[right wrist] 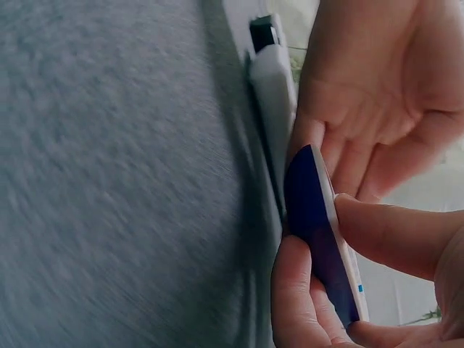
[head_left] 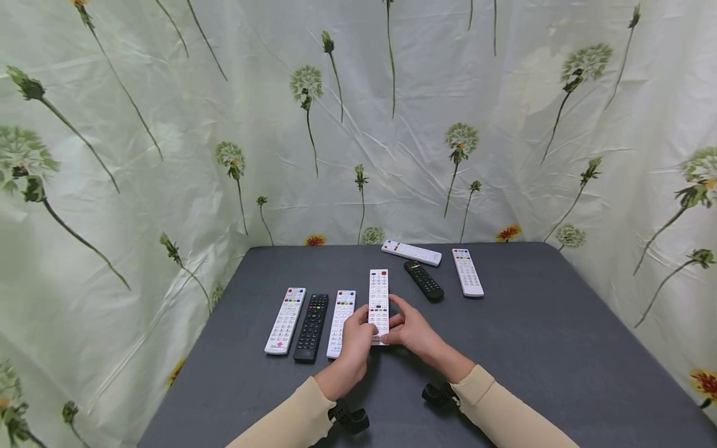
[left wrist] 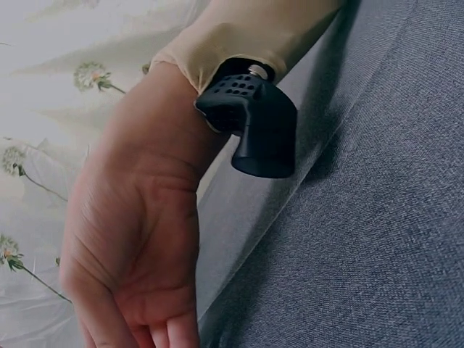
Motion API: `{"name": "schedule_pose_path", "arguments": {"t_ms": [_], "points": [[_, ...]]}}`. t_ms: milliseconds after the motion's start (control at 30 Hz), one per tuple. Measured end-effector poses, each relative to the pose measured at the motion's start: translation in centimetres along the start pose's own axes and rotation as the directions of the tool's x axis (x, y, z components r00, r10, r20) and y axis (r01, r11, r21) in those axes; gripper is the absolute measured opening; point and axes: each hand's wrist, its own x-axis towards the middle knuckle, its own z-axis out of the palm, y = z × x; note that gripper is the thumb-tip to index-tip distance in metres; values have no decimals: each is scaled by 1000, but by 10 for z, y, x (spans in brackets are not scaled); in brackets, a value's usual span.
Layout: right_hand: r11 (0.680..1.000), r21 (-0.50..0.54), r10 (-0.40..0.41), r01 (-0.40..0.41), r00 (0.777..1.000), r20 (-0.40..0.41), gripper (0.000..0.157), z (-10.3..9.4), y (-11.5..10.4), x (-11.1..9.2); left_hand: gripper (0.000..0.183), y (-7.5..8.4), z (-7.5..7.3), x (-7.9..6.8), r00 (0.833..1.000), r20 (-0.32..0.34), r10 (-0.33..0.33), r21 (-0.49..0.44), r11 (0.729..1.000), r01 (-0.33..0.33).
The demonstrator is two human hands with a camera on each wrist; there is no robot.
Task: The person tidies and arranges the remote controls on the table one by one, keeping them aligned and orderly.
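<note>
In the head view both hands hold a white remote control (head_left: 379, 292) lengthwise, its buttons facing up. My left hand (head_left: 354, 342) grips its lower left side, the thumb lying over the edge. My right hand (head_left: 416, 333) grips the lower right side, with the thumb near the bottom end. The right wrist view shows the remote edge-on, its dark underside (right wrist: 308, 196) pinched between right thumb (right wrist: 391, 232) and fingers; the left palm is beyond. In the left wrist view, the right hand (left wrist: 138, 232) appears, but the remote does not.
To the left lie a white remote (head_left: 285, 320), a black remote (head_left: 311, 326) and another white remote (head_left: 342, 320), side by side. Farther back are a white remote (head_left: 411, 252), a black remote (head_left: 424, 281) and a white remote (head_left: 468, 272). A flowered curtain (head_left: 392, 155) hangs behind the grey table (head_left: 549, 348).
</note>
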Motion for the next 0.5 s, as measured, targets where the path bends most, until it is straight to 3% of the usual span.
{"name": "schedule_pose_path", "arguments": {"t_ms": [500], "points": [[996,-90,8,-7,1000,20,98,12,2,-1,68,-3,-3,-4,998,-11,-60,-17,998,60]]}}
